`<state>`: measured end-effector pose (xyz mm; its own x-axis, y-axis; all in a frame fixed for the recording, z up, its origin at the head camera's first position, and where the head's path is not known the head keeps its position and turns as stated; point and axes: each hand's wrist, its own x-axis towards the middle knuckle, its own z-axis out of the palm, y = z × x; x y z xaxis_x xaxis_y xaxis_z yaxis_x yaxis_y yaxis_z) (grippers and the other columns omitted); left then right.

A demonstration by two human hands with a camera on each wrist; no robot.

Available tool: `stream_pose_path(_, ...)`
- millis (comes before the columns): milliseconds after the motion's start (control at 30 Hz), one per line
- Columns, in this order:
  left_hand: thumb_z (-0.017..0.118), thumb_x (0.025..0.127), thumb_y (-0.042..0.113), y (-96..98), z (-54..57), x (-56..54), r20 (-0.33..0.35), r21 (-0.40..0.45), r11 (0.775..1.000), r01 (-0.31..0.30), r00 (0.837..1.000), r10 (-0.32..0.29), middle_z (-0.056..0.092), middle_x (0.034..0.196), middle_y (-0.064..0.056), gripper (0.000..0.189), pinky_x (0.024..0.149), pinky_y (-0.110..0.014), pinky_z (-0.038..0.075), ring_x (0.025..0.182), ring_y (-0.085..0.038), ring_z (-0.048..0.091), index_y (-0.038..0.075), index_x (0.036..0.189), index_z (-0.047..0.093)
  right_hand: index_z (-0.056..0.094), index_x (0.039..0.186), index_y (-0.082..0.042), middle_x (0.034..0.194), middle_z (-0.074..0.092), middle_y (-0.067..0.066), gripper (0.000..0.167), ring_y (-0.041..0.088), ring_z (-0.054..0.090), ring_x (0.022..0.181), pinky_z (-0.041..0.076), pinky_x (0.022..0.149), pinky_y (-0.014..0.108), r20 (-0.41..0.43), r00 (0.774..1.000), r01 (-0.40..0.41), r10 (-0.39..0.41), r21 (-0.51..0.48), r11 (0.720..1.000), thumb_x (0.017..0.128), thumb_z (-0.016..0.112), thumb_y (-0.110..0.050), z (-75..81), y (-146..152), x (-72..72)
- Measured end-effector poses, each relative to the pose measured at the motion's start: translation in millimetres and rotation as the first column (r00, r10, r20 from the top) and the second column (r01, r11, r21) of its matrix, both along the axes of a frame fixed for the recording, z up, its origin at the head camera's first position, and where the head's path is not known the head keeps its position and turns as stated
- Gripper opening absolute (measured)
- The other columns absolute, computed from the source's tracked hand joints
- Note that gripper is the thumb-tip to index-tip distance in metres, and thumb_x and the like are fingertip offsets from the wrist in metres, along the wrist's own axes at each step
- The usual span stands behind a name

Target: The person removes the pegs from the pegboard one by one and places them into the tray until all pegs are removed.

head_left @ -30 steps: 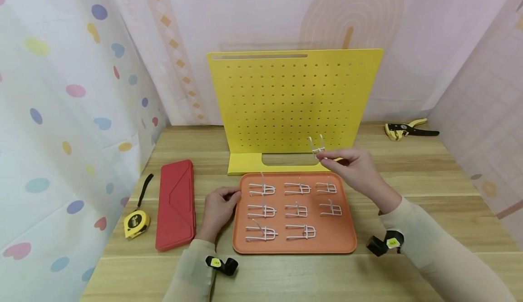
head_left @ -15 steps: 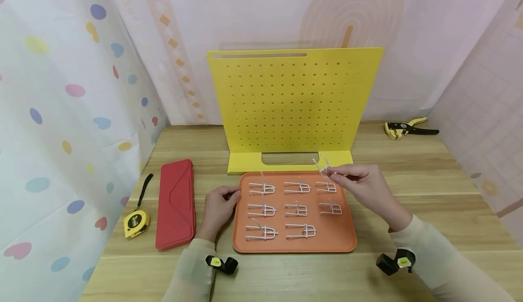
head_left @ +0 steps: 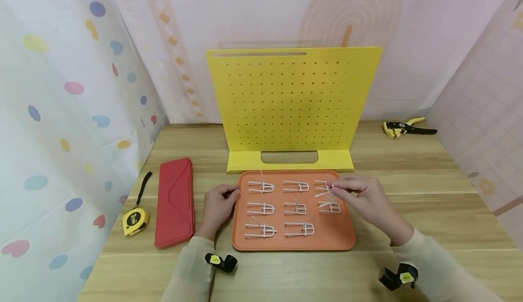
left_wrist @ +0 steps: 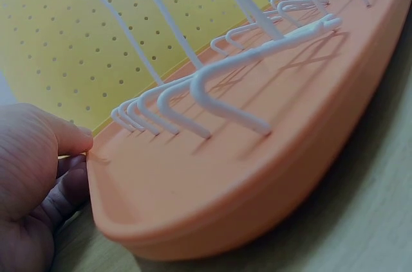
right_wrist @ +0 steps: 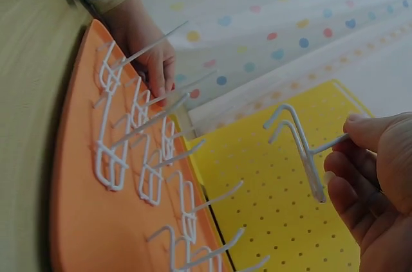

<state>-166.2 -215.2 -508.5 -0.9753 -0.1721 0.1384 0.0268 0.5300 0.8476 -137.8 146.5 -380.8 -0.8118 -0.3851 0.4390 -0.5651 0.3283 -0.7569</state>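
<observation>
My right hand (head_left: 363, 197) pinches a white wire pegboard hook (right_wrist: 301, 150) by its single prong, between thumb and fingertips. In the head view this hook overlaps the right column of hooks, above the orange tray (head_left: 331, 240); the right wrist view shows it apart from the others. Several similar white pegboard hooks (head_left: 300, 229) lie in rows on the tray, prongs pointing up. My left hand (head_left: 218, 209) holds the tray's left edge, its fingertips (left_wrist: 82, 138) at the rim. Behind the tray stands a yellow pegboard (head_left: 286, 102).
A red case (head_left: 175, 202) lies left of the tray, with a yellow tape measure (head_left: 135, 221) and its black strap beyond it. Yellow-and-black pliers-like tool (head_left: 402, 128) lies at the back right. Patterned curtains enclose the wooden table (head_left: 441, 220).
My right hand has come down and toward me from in front of the pegboard to above the tray's right side, still pinching the hook. The left hand stays at the tray's edge.
</observation>
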Motion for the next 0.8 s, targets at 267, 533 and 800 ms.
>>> stream_pose_path(267, 0.069, 0.090, 0.015, 0.3, 0.8, -0.7, 0.002, -0.009, 1.000, -0.004, 1.000, 0.004, 0.071, 0.089, -0.005, 0.013, 0.067, -0.028, 0.048, 0.078, -0.017, 0.059, 0.008, 0.097, 0.076, 0.076, 0.089, -0.003, 0.085, 0.072, 0.009, 0.014, 0.008, 0.063, 0.070, 0.050, 0.054, 0.026, 0.062, 0.998, -0.020, 0.020, 0.000, 1.000, 0.082, 0.070, 0.007, -29.8, 11.6, 10.3)
stream_pose_path(533, 0.069, 0.090, 0.016, -1.2, -3.2, -1.0, 0.008, -0.016, 1.000, -0.012, 1.000, 0.012, 0.071, 0.089, -0.005, 0.014, 0.067, -0.027, 0.048, 0.078, -0.016, 0.059, 0.008, 0.097, 0.077, 0.075, 0.091, 0.000, 0.085, 0.072, 0.005, 0.008, 0.008, 0.063, 0.068, 0.051, 0.053, 0.026, 0.159, 0.987, -0.039, 0.037, 0.014, 0.999, 0.084, 0.070, 0.001, -65.4, 23.7, 8.2)
stream_pose_path(800, 0.070, 0.089, 0.017, 0.1, -2.2, -1.5, -0.016, -0.023, 1.000, -0.010, 1.000, 0.010, 0.070, 0.086, -0.005, 0.013, 0.065, -0.027, 0.047, 0.076, -0.016, 0.059, 0.008, 0.096, 0.077, 0.076, 0.094, -0.005, 0.089, 0.072, 0.001, 0.011, 0.007, 0.062, 0.071, 0.051, 0.056, 0.025, 0.247, 0.969, -0.017, 0.003, 0.056, 0.998, 0.087, 0.072, -0.011, -85.8, 30.4, 8.9)
